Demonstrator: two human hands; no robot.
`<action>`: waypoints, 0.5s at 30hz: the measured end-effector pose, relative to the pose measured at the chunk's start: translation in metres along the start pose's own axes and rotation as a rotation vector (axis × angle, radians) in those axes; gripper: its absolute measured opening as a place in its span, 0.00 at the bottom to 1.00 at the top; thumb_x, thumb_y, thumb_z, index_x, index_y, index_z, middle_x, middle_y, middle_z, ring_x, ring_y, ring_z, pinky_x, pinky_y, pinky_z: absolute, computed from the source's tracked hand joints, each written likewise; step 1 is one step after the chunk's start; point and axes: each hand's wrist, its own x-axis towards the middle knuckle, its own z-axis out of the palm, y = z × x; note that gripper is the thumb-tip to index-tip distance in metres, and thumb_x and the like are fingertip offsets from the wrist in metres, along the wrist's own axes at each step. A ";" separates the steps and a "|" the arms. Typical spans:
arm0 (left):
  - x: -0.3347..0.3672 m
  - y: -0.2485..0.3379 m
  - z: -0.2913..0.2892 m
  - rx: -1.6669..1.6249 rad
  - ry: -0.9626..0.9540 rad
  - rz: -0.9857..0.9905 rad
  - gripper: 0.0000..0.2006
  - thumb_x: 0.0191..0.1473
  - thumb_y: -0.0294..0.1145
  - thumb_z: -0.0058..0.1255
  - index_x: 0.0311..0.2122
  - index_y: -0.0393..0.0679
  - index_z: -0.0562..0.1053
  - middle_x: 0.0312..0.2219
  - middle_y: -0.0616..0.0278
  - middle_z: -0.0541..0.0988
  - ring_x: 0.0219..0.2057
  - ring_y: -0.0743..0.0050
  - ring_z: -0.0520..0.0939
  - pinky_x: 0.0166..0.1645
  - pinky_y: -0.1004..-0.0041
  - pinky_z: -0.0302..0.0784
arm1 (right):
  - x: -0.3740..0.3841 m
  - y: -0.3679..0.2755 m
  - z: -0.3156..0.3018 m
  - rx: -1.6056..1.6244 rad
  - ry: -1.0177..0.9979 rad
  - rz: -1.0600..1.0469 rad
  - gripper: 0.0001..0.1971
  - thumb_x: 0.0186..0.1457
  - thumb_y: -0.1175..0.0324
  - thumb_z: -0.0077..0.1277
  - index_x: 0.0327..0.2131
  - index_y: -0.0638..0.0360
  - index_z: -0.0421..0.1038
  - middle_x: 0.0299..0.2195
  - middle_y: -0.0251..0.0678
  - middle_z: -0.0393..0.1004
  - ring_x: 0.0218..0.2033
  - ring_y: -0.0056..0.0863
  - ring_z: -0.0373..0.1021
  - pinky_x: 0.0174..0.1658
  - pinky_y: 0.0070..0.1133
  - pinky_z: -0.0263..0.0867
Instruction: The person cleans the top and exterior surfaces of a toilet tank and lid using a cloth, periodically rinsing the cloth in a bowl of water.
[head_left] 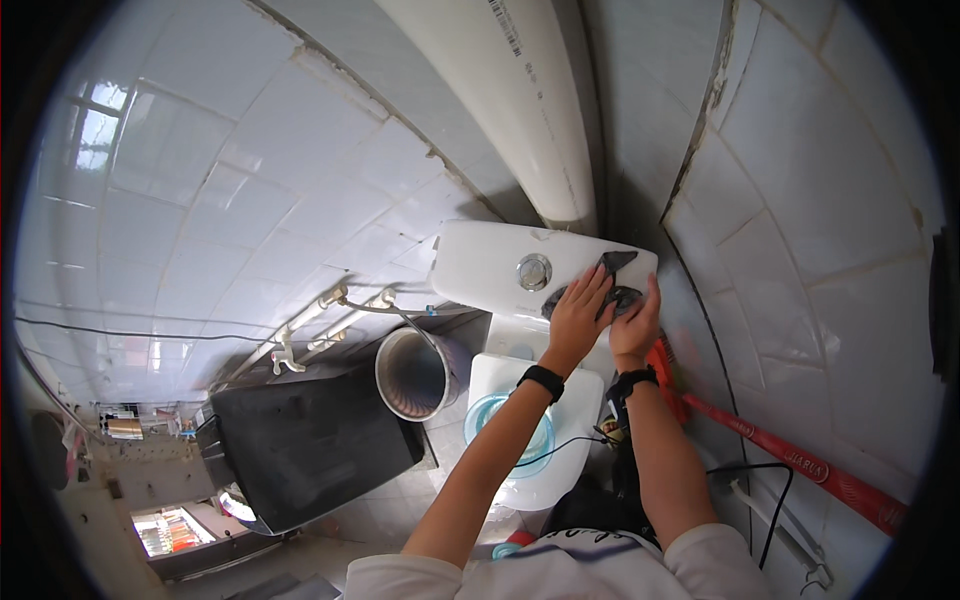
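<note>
A white toilet tank with a round silver flush button stands against the wall ahead. On the right part of its top lies a crumpled dark grey cloth. My left hand rests over the cloth, its fingers stretched out and lying flat. At the tank's right front corner, my right hand is cupped round a bunched part of the same cloth. Black bands circle both my wrists. The hands hide part of the cloth.
Below the tank is the white toilet lid, with a round light-blue basin at it. Left stand a bucket and a large black box-like thing. A thick white pipe rises behind; a red pole leans right.
</note>
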 end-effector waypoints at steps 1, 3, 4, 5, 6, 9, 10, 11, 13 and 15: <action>-0.009 0.003 0.000 -0.014 0.004 -0.036 0.21 0.47 0.32 0.52 0.48 0.41 0.69 0.52 0.55 0.67 0.54 0.58 0.66 0.56 0.61 0.61 | 0.001 0.003 -0.001 -0.014 0.007 -0.001 0.23 0.50 0.77 0.37 0.53 0.62 0.56 0.50 0.52 0.63 0.50 0.49 0.61 0.52 0.33 0.60; -0.026 -0.002 -0.004 0.002 0.023 -0.052 0.22 0.46 0.31 0.53 0.49 0.41 0.69 0.53 0.55 0.66 0.55 0.57 0.65 0.56 0.60 0.60 | 0.004 0.005 0.000 -0.012 0.036 -0.025 0.22 0.51 0.77 0.38 0.52 0.64 0.57 0.49 0.53 0.63 0.50 0.49 0.62 0.52 0.33 0.60; -0.034 -0.006 -0.005 0.011 0.041 -0.066 0.23 0.45 0.30 0.54 0.50 0.41 0.68 0.53 0.54 0.65 0.55 0.56 0.64 0.56 0.60 0.59 | 0.005 0.006 0.001 -0.014 0.037 -0.024 0.22 0.51 0.77 0.38 0.52 0.64 0.57 0.49 0.53 0.63 0.50 0.49 0.62 0.52 0.33 0.60; -0.047 -0.017 -0.006 0.026 0.079 -0.126 0.26 0.45 0.27 0.54 0.52 0.41 0.65 0.55 0.54 0.63 0.57 0.53 0.62 0.57 0.59 0.55 | 0.004 0.002 0.003 -0.020 0.023 -0.013 0.22 0.51 0.77 0.38 0.52 0.64 0.58 0.49 0.53 0.63 0.50 0.49 0.62 0.52 0.32 0.60; -0.056 -0.025 -0.010 0.040 0.129 -0.197 0.28 0.45 0.26 0.52 0.54 0.40 0.62 0.57 0.53 0.60 0.58 0.51 0.58 0.59 0.59 0.52 | 0.002 0.000 0.003 -0.035 0.011 0.000 0.21 0.51 0.77 0.38 0.51 0.64 0.58 0.49 0.53 0.63 0.50 0.48 0.62 0.53 0.32 0.60; -0.062 -0.059 -0.021 0.104 0.335 -0.358 0.25 0.53 0.24 0.44 0.57 0.38 0.58 0.58 0.46 0.55 0.60 0.43 0.53 0.60 0.58 0.48 | 0.002 0.001 0.005 -0.061 0.033 -0.026 0.21 0.53 0.76 0.38 0.52 0.62 0.58 0.48 0.52 0.65 0.47 0.47 0.65 0.48 0.31 0.63; -0.056 -0.071 -0.023 0.109 0.408 -0.383 0.23 0.53 0.27 0.44 0.55 0.35 0.61 0.58 0.45 0.56 0.59 0.43 0.54 0.60 0.55 0.47 | 0.002 0.003 0.005 -0.094 0.058 -0.062 0.21 0.54 0.75 0.37 0.53 0.59 0.57 0.48 0.51 0.66 0.45 0.47 0.67 0.44 0.30 0.67; -0.047 -0.083 -0.029 0.196 0.417 -0.454 0.22 0.55 0.31 0.43 0.55 0.36 0.61 0.57 0.47 0.57 0.59 0.45 0.54 0.60 0.55 0.48 | 0.002 0.002 0.004 -0.083 0.078 -0.070 0.21 0.54 0.75 0.38 0.53 0.59 0.57 0.48 0.51 0.66 0.44 0.47 0.67 0.44 0.30 0.67; -0.027 -0.109 -0.038 0.369 0.331 -0.592 0.22 0.56 0.38 0.40 0.54 0.38 0.63 0.57 0.51 0.59 0.58 0.50 0.58 0.58 0.54 0.53 | 0.004 0.010 0.003 -0.087 0.080 -0.079 0.21 0.53 0.75 0.37 0.53 0.59 0.57 0.47 0.51 0.66 0.44 0.47 0.67 0.44 0.30 0.67; -0.009 -0.133 -0.051 0.439 0.260 -0.631 0.23 0.58 0.41 0.36 0.54 0.37 0.62 0.58 0.51 0.58 0.59 0.53 0.57 0.58 0.57 0.54 | 0.003 0.011 0.003 -0.087 0.085 -0.082 0.22 0.53 0.75 0.37 0.53 0.59 0.57 0.47 0.51 0.66 0.44 0.47 0.67 0.44 0.30 0.67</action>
